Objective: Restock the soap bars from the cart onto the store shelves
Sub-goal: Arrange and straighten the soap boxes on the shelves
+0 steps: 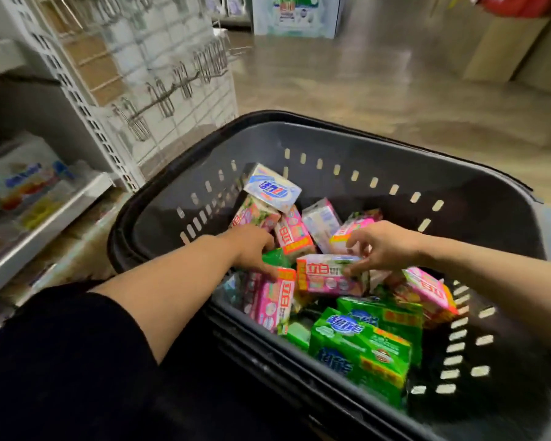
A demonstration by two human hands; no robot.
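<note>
Inside the dark cart basket (458, 192), the left hand (252, 246) and right hand (379, 246) each pinch a pink soap pack (328, 275), hands near each other.

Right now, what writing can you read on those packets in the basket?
"立白": red panel of the pink soap pack under the right hand.
"立白": pink pack at the left hand.
"超能": green soap pack.
White-blue pack: too blurred to be sure.
Smaller print: unreadable.

**Aisle surroundings: condition as observed**

Glossy beige floor (379, 90), reflecting overhead light. White pegboard panel (86, 100) with metal hooks (159, 97) stands left; white shelf (45, 218) below it; cardboard boxes (506, 49) far right of it.
</note>
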